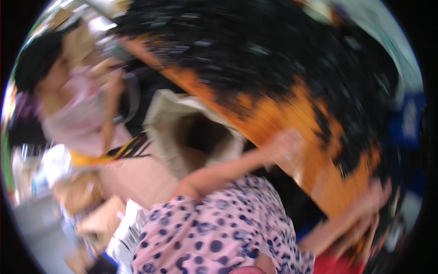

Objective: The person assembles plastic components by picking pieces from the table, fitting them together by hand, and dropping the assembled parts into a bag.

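On the orange tabletop [276, 114], head view, black pieces [242, 59] lie heaped, too blurred to identify singly. Your left hand [286, 145] is at the near edge, right of an open pale sack [160, 123]; your right hand [374, 197] is farther right, near the heap's lower end. Both blurred: cannot tell whether your fingers are apart, together or clamped.

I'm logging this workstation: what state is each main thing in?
Pale sack: mouth open
Black pieces: loose, heaped
Orange tabletop: partly covered
Brown package: too blurred to tell
Left hand: over bare tabletop, grip unclear
Right hand: blurred, grip unclear
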The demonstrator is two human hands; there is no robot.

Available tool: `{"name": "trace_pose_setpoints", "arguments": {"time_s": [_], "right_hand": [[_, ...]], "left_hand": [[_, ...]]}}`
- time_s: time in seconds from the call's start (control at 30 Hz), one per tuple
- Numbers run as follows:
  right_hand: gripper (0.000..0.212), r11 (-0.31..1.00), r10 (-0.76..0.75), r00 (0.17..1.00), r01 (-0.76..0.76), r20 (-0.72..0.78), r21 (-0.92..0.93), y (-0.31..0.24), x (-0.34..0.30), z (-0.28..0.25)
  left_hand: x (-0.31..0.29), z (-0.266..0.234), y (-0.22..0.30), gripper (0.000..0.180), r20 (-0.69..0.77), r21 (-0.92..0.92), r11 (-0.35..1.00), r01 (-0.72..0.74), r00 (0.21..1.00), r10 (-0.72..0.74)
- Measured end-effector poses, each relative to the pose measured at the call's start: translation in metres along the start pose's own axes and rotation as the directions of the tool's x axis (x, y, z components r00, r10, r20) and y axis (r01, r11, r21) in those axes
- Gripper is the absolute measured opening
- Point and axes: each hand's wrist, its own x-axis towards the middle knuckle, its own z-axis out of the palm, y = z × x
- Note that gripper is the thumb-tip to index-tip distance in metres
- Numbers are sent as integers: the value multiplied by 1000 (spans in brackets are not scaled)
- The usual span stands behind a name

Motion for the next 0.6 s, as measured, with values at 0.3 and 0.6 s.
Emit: {"name": "trace_pose_setpoints", "arguments": {"time_s": [0.3,0.6], "right_hand": [[23,966,35,843,-165,537,197,-18,-76,63],[31,904,-361,678,422,640,63,-29,-75,100]], "left_hand": [[21,-28,51,15,-78,477,879,9,996,32],[111,1,46,22,229,952,172,-255,961,157]]}}
